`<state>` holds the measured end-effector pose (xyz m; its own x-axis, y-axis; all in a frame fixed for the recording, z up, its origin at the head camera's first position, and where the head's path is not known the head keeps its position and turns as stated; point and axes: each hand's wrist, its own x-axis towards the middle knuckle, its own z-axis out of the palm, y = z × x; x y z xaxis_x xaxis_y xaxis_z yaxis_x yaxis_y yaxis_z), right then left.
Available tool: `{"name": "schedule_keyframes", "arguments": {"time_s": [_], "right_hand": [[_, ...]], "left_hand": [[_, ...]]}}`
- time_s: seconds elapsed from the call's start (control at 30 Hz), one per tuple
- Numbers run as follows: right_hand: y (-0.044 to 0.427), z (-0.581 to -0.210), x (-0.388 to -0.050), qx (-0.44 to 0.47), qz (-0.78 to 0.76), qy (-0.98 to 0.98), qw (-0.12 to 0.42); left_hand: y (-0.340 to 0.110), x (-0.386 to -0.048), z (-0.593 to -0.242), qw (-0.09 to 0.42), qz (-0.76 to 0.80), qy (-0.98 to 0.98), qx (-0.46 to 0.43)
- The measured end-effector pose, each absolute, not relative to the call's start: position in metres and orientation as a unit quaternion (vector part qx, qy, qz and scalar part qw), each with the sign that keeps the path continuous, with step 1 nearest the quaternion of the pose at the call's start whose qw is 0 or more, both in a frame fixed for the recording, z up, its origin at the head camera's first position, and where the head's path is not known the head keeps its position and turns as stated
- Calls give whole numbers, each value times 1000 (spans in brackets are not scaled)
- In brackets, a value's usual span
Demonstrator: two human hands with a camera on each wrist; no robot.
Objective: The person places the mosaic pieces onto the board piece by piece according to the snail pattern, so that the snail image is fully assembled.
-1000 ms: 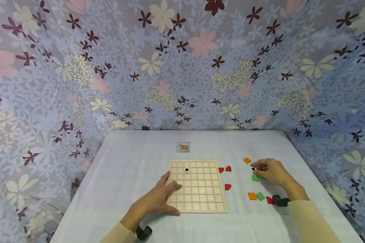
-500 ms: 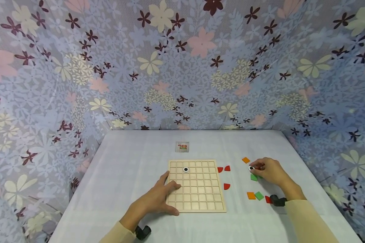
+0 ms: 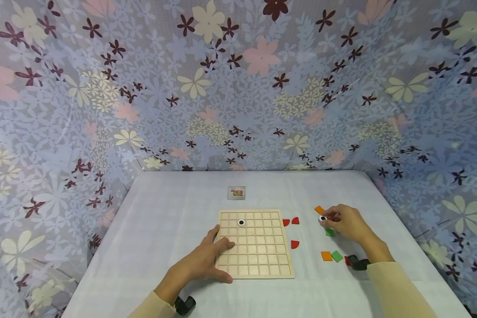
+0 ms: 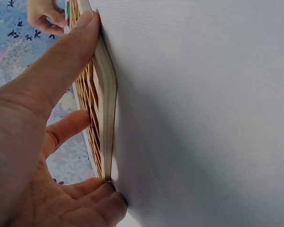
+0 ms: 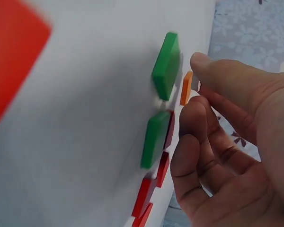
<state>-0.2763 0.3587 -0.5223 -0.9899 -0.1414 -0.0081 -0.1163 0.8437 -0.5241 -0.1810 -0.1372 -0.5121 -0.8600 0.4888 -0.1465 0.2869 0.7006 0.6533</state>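
Observation:
A wooden grid board lies on the white table, with a round white piece with a black centre in one cell near its top. My left hand rests spread along the board's left edge; in the left wrist view its thumb and fingertips touch the rim. Between thumb and fingers, my right hand pinches a second black-and-white piece, mostly hidden in the right wrist view. Below that hand is a green piece, and an orange piece lies just beyond the fingertips.
Red quarter-round pieces lie right of the board. Nearer the front are an orange square, a green square and a partly hidden red piece. A small picture card lies behind the board. Floral cloth surrounds the table.
My right hand has moved slightly left with the pinched piece, towards the orange piece. My left hand keeps its place on the board. The head view has shifted slightly.

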Motion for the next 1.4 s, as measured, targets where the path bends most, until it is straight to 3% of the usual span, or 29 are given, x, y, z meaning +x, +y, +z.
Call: {"name": "schedule_keyframes", "arguments": {"time_s": [0.47, 1.4], "right_hand": [[324, -519, -276, -100, -303, 948, -5], [224, -520, -282, -215, -330, 919, 31]], "left_hand": [[-142, -185, -502, 164, 282, 917, 230], [-143, -189, -506, 160, 249, 930, 216]]}}
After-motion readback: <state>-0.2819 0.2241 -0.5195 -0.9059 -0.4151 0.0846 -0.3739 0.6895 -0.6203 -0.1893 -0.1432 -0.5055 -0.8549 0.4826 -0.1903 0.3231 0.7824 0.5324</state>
